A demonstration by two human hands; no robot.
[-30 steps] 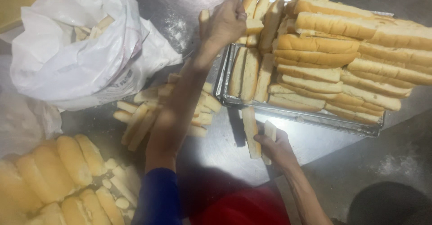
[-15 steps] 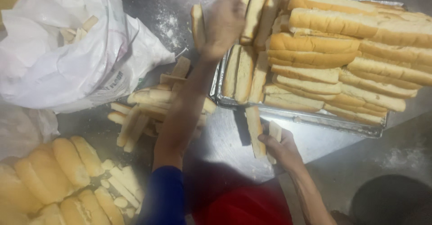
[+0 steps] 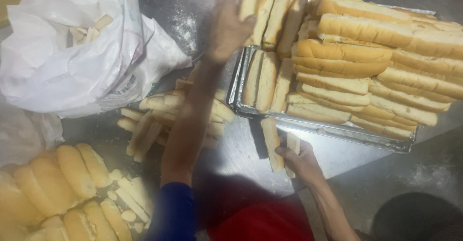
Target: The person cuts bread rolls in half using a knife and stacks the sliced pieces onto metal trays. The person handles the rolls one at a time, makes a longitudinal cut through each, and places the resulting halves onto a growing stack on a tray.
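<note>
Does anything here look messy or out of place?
Yes. Trimmed bread strips lie in a loose, crisscrossed heap on the steel table, beside the neatly stacked tray. White dust, perhaps flour, is scattered near the white bag.

Commercial bakery or food-preparation kitchen, seen from above. A stainless-steel worktable (image 3: 226, 149), dusted with flour near its far edge, carries a metal baking tray (image 3: 333, 131) stacked high with long bread rolls (image 3: 366, 53). Cut bread strips (image 3: 159, 120) lie heaped at the table's middle, more rolls (image 3: 62, 183) crowd its near-left corner, and a white plastic bag (image 3: 58, 67) of offcuts sits at the far-left corner. The dim, blurred view probably shows a production room rather than a home.
</note>
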